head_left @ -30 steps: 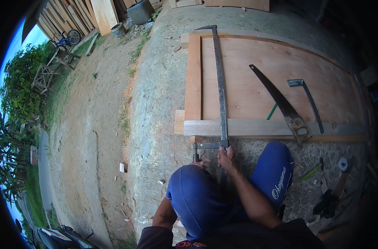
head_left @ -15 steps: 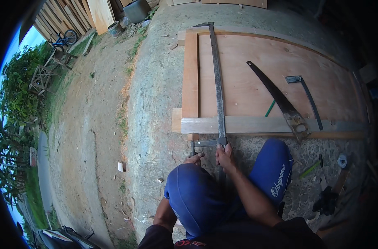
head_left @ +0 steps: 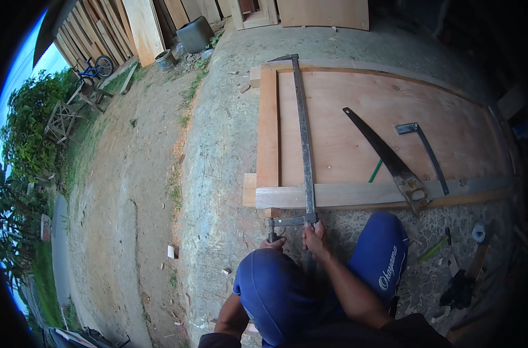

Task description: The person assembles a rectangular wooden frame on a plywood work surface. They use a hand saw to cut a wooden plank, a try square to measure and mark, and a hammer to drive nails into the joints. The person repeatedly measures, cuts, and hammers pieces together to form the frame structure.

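A long bar clamp lies across the left end of a framed wooden panel, its fixed jaw over the far edge. My right hand is closed round the bar by the sliding jaw, just off the panel's near edge. At the clamp's screw handle, my left hand has its fingers wrapped round the grip, partly hidden behind my knee. A small wood block sits between the screw end and the frame's near corner.
On the panel rest a handsaw, a try square and a green pencil-like stick. Right of my knee, a green-handled hammer-like tool and a tape roll lie on rough concrete. Boards lean at the far left.
My view has tilted up slightly, so the panel and clamp appear lower. Both hands keep their places on the clamp.
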`<state>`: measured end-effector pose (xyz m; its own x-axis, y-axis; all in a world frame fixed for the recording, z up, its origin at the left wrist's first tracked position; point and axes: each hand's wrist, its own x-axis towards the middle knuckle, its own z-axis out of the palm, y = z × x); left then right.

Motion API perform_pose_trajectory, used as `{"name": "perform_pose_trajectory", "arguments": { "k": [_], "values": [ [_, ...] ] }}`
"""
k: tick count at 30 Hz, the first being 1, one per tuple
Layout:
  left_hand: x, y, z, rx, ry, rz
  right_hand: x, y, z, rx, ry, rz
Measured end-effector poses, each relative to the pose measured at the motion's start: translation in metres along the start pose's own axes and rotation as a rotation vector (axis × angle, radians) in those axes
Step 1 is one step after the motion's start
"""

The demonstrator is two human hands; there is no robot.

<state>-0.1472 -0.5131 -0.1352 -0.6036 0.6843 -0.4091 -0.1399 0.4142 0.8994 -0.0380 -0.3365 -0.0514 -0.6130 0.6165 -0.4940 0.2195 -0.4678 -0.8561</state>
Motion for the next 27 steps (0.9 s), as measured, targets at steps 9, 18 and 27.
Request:
{"name": "perform_pose_trajectory", "arguments": {
  "k": [9,18,27],
  "values": [
    [-0.006,0.062,0.004,-0.724,-0.317,-0.386,0.008,0.010,-0.011,-0.022,0.039,0.003],
    [0.009,0.031,0.014,-0.061,0.061,-0.514,0.005,0.007,-0.008,-0.014,0.029,-0.028],
    [-0.002,0.039,0.001,-0.285,-0.100,-0.442,0.005,0.008,-0.007,-0.034,0.050,-0.020]
  ]
}}
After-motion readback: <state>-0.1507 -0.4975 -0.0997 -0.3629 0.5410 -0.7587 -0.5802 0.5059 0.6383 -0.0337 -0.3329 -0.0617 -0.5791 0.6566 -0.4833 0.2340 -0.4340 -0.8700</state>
